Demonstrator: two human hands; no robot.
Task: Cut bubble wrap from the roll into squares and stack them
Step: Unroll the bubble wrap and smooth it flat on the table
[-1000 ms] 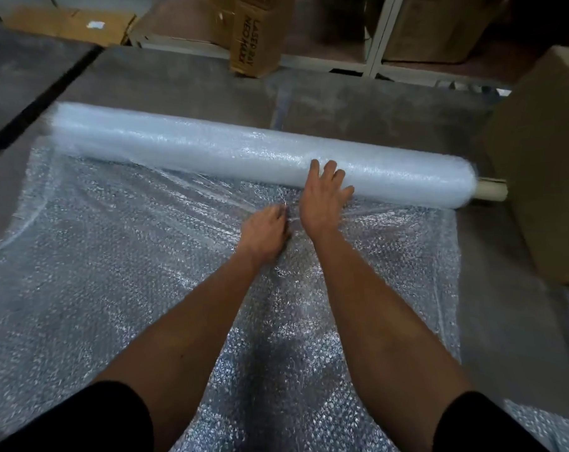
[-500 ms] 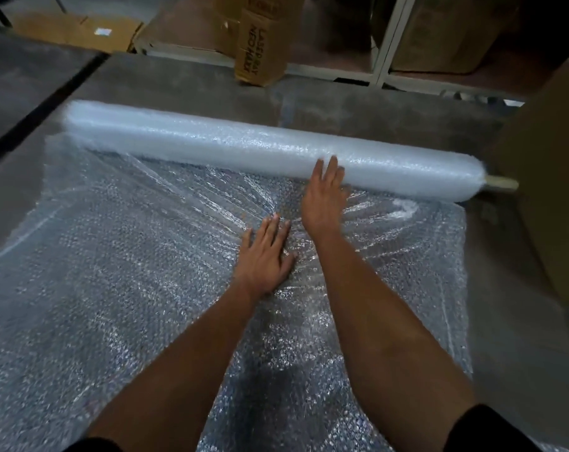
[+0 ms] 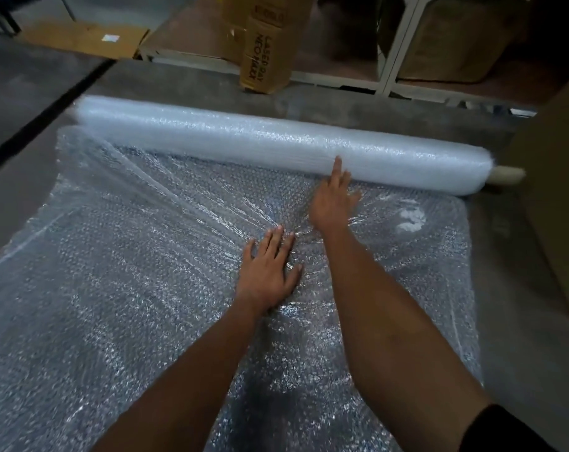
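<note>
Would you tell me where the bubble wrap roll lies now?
The white bubble wrap roll lies across the far side of the grey table, just beyond the right hand.

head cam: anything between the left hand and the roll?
Only unrolled bubble wrap sheet, wrinkled, in the head view. The left hand presses flat on it; the right hand lies off to the side, fingertips at the roll.

A long white cylindrical bubble-wrap roll [image 3: 276, 141] lies flat at twelve o'clock, its clear bubbled sheet [image 3: 113, 288] unrolled, wrinkled, toward six o'clock.
</note>
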